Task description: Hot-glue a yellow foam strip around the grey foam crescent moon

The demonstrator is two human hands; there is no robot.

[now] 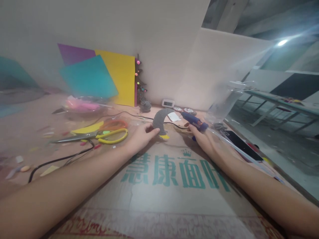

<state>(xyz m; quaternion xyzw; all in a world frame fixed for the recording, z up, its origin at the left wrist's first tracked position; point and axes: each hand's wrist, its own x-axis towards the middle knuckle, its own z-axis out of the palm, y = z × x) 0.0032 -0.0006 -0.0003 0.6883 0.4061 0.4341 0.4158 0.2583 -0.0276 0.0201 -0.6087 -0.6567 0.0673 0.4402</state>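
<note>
My left hand [146, 134] pinches the lower left side of a grey crescent-shaped piece [159, 121] between thumb and fingers. A small yellow bit [164, 136] shows at the crescent's lower end. In my right hand [196, 132] is a blue hot glue gun [194, 121], its nozzle pointing left toward the crescent's upper tip. Whether nozzle and crescent touch, I cannot tell. A clear glue stick [231, 146] seems to run out of the gun's back toward the lower right. Behind the crescent lies a white paper piece [174, 116].
Yellow-handled scissors [112, 136], orange-handled scissors [116, 124] and paper scraps lie left. Colored sheets [119, 76] lean on the wall beside a dark beaded ornament [143, 89]. A small clock [168, 103] stands at the back. A phone [243, 144] and clear plastic container [223, 103] are right.
</note>
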